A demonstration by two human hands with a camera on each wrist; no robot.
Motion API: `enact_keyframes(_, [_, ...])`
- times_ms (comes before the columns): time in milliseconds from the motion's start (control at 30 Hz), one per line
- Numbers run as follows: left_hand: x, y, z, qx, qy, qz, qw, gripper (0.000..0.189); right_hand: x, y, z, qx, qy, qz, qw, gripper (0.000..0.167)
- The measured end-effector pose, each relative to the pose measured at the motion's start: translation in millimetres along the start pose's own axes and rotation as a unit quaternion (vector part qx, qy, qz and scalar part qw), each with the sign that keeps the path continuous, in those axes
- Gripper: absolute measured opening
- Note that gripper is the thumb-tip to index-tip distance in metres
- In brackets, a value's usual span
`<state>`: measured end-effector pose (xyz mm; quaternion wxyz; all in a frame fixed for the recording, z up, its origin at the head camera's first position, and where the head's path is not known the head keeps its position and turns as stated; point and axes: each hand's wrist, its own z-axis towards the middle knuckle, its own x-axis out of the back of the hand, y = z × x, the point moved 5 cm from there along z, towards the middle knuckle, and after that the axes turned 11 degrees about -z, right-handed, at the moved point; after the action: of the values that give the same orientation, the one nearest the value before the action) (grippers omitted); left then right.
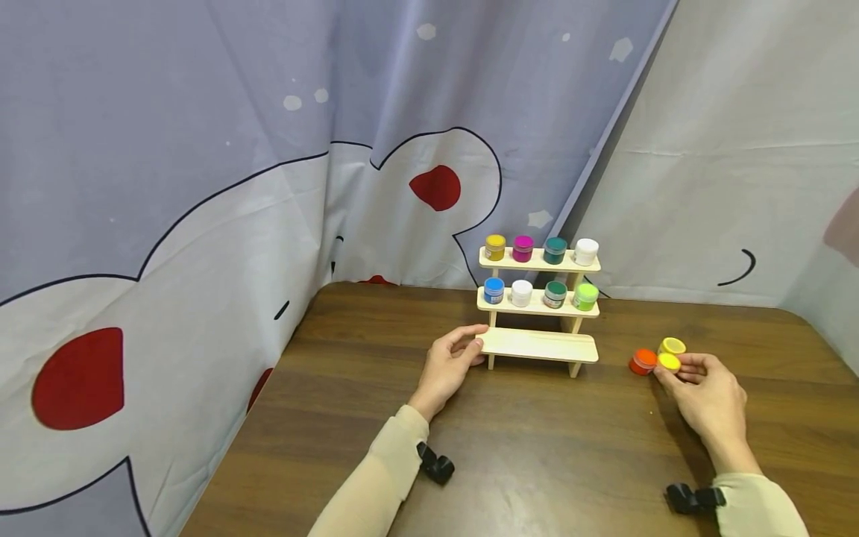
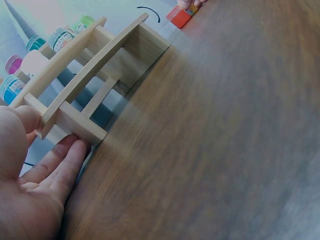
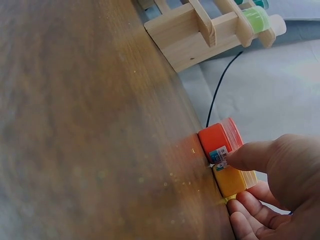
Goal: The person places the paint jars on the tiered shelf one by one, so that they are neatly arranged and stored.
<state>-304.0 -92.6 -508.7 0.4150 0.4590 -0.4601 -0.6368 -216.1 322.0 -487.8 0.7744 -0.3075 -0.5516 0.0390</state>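
A three-tier pale wooden rack (image 1: 537, 344) stands toward the back of the table, with small paint jars on its upper two tiers and a bare lowest tier. My left hand (image 1: 451, 365) holds the left end of that lowest tier, thumb at the shelf and fingers (image 2: 70, 165) beside the leg. Right of the rack, my right hand (image 1: 711, 395) pinches a yellow paint jar (image 3: 232, 181) between thumb and fingers; it rests on the table. Touching it is a red-orange paint jar (image 1: 643, 362). Just behind sits another yellow-lidded jar (image 1: 672, 346), partly hidden.
The upper tiers bear several jars, among them a magenta jar (image 1: 523, 248), a blue jar (image 1: 493, 291) and a light green jar (image 1: 586, 297). A patterned curtain (image 1: 403, 89) hangs behind and left of the brown wooden table (image 1: 537, 447).
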Motion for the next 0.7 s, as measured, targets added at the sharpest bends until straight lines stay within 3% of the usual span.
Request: enact_keyframes(700, [-0.3, -0.1, 0.0, 0.001, 0.004, -0.001, 1.0, 0.028, 0.4, -0.2, -1.1, -0.011, -0.007, -0.009, 0.9999, 0.054])
